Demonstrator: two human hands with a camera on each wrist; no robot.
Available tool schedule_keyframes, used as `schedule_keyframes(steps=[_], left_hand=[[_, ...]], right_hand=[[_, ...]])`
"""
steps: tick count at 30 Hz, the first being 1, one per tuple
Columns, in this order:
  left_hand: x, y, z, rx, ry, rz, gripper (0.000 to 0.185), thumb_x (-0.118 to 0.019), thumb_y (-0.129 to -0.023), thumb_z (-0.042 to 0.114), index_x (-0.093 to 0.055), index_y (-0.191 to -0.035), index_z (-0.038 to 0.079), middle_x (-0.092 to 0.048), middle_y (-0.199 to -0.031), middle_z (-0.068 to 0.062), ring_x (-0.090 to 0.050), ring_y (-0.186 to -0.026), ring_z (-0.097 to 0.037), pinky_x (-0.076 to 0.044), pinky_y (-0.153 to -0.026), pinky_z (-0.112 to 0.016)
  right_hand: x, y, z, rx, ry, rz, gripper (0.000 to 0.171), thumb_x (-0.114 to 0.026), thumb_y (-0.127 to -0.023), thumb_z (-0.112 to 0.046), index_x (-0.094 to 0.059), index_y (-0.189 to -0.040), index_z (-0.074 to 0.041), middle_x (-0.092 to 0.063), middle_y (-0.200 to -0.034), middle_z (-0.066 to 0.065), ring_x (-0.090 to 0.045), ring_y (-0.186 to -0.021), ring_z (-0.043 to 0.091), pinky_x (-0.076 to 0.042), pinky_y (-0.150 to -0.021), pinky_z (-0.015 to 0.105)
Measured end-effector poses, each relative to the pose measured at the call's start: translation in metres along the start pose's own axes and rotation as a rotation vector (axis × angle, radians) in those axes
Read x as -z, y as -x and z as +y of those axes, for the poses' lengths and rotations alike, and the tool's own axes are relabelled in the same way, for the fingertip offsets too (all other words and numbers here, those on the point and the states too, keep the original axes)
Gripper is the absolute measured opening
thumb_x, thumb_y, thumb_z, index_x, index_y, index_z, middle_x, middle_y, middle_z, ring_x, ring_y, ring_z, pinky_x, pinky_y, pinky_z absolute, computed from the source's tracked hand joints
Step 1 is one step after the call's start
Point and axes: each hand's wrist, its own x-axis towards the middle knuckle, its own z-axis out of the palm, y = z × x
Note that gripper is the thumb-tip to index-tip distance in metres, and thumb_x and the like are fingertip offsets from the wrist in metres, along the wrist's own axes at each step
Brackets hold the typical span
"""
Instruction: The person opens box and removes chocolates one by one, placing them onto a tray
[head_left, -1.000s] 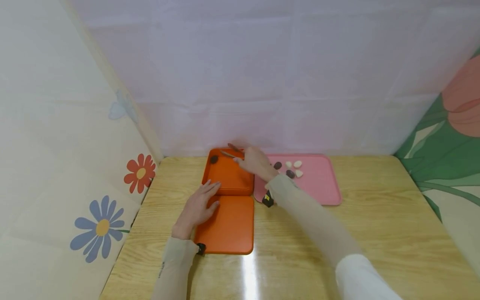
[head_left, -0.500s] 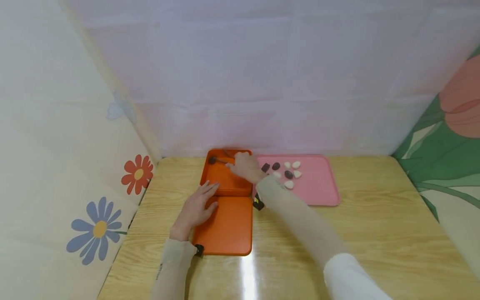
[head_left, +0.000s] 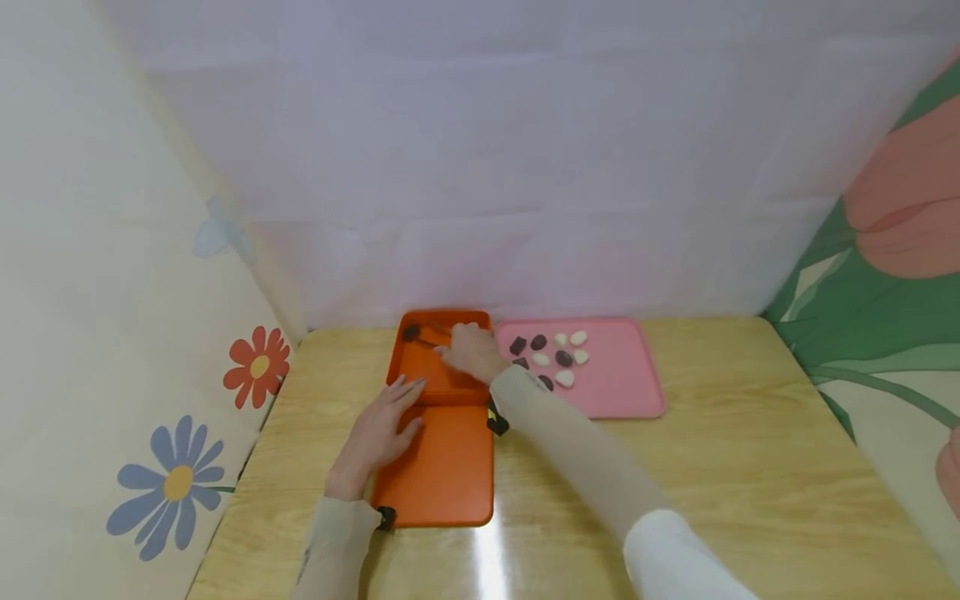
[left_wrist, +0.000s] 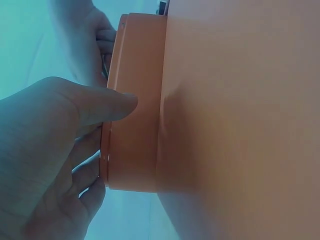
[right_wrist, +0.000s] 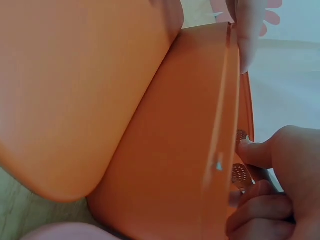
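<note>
My right hand [head_left: 471,350] is inside the orange box [head_left: 453,398], gripping brownish tongs [head_left: 428,343] whose arms point left. Close to their ends lies a dark, chocolate-like piece [head_left: 411,332] in the box's far left corner; contact between them cannot be told. In the right wrist view, perforated metal parts of the tongs [right_wrist: 240,175] show beside my thumb, and the box wall hides the rest. My left hand [head_left: 375,433] rests on the box's near left corner, fingers fairly straight along the rim. Its thumb [left_wrist: 117,104] lies by the front wall.
The box's orange lid [head_left: 442,475] lies folded out toward me. Right of the box, a pink tray [head_left: 618,379] carries several dark and white chocolate-like pieces, grouped in its left half. Fabric walls [head_left: 450,267] stand behind and beside the wooden table [head_left: 675,492].
My right hand has moved left and down with the tongs, from above the box's right edge into it. The left hand has stayed at the corner. The head view has shifted slightly.
</note>
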Motion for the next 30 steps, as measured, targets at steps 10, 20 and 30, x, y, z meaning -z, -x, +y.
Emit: schedule_keyframes(steps=[10, 20, 30], left_hand=[[0.000, 0.004, 0.001, 0.009, 0.001, -0.010, 0.063, -0.078, -0.098, 0.011, -0.055, -0.155, 0.002, -0.054, -0.160, -0.020, -0.041, -0.155, -0.042, -0.033, -0.127, -0.061], [0.000, 0.003, 0.002, 0.003, -0.008, 0.005, 0.062, -0.078, -0.098, 0.011, -0.055, -0.155, 0.002, -0.055, -0.159, -0.020, -0.041, -0.155, -0.042, -0.035, -0.125, -0.061], [0.001, 0.002, 0.002, 0.011, -0.007, -0.003, 0.063, -0.078, -0.098, 0.013, -0.055, -0.156, 0.004, -0.055, -0.159, -0.018, -0.041, -0.156, -0.041, -0.033, -0.127, -0.059]], right_hand=[[-0.005, -0.003, 0.000, 0.002, -0.092, -0.040, 0.044, -0.066, -0.104, -0.049, -0.070, -0.084, -0.011, -0.045, -0.056, -0.003, -0.047, -0.046, 0.011, -0.041, -0.043, 0.026], [-0.008, -0.007, 0.001, -0.003, -0.105, -0.070, 0.047, -0.065, -0.105, -0.049, -0.066, -0.077, -0.011, -0.043, -0.056, -0.003, -0.046, -0.046, 0.011, -0.039, -0.042, 0.025], [-0.012, -0.012, -0.003, -0.017, -0.102, -0.075, 0.049, -0.064, -0.105, -0.050, -0.062, -0.074, -0.012, -0.039, -0.054, -0.003, -0.045, -0.044, 0.012, -0.038, -0.042, 0.025]])
